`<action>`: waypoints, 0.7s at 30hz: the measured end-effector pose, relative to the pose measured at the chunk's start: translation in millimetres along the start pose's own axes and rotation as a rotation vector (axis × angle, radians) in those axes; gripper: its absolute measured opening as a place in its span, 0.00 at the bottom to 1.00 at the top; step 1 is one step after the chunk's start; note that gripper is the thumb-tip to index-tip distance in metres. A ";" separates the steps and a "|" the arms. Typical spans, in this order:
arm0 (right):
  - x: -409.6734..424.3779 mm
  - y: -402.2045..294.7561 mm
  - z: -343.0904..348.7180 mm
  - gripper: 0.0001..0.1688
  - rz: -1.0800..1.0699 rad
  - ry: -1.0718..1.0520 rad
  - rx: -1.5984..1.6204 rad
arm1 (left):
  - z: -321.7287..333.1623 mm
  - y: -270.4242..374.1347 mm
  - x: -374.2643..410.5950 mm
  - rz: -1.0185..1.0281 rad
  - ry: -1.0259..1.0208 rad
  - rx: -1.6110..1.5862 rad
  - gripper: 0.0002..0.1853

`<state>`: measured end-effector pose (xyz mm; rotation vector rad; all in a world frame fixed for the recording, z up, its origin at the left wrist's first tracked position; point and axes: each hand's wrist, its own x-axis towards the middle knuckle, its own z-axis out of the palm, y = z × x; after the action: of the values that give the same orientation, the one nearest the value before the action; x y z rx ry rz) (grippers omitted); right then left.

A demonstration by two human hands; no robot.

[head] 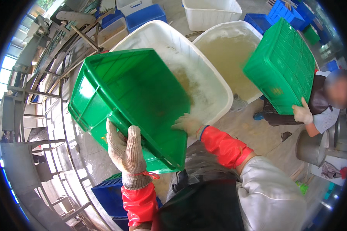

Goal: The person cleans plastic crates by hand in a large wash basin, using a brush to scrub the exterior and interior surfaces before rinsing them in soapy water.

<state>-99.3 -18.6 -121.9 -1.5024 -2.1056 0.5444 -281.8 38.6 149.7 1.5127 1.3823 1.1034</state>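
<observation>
A green plastic crate [150, 95] is held tilted before me, its open inside facing up towards me. My left hand [127, 153], in a knitted white glove with a red cord at the wrist, grips the crate's near-left rim. At the crate's right edge is my right hand [188, 125], gloved and blurred, its fingers over the wall. The crate's far side overlaps a white plastic tub [219, 78] of cloudy, foamy water. Whatever lies deep in the crate is too dark and blurred to make out.
Across from me a person's gloved hand [302, 112] holds another green crate [286, 66] tilted by a second white tub of murky water [225, 49]. Blue crates [112, 193] stand low at my left, beside metal frames [46, 95]. A metal pot [310, 147] stands at right.
</observation>
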 end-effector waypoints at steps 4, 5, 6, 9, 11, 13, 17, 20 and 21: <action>-7.8 2.5 -15.1 0.23 0.009 0.025 -0.057 | -3.9 3.5 -2.2 -0.081 -0.010 -0.133 0.32; -7.2 0.2 -21.0 0.23 -0.005 0.017 -0.059 | -8.7 3.4 -5.5 -0.069 0.007 -0.181 0.32; -5.9 -11.5 -31.9 0.23 -0.020 0.001 -0.056 | -24.8 3.8 -11.9 -0.088 -0.002 -0.194 0.35; -11.3 -42.5 -78.0 0.24 0.014 -0.033 -0.067 | -57.9 8.9 -23.8 -0.147 0.048 -0.385 0.35; -7.0 -73.3 -110.3 0.26 -0.027 -0.031 -0.069 | -96.9 13.8 -24.8 -0.022 0.039 -0.463 0.31; 0.3 -106.5 -130.9 0.27 -0.141 0.000 -0.047 | -161.6 -3.6 -28.8 -0.045 0.092 -0.360 0.27; 23.9 -157.3 -135.3 0.28 -0.284 0.076 -0.033 | -297.2 -82.3 -65.1 -0.183 0.079 -0.940 0.22; 45.6 -208.1 -142.5 0.27 -0.396 -0.017 -0.072 | -371.6 -171.9 -119.3 -0.219 0.309 -0.786 0.30; 48.6 -225.7 -138.0 0.27 -0.437 -0.049 -0.092 | -379.1 -199.6 -135.3 -0.236 0.376 -0.741 0.32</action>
<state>-199.4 -38.2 127.0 -1.0291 -2.4280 0.3271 -707.2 -78.7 65.2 0.6181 1.1475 1.5668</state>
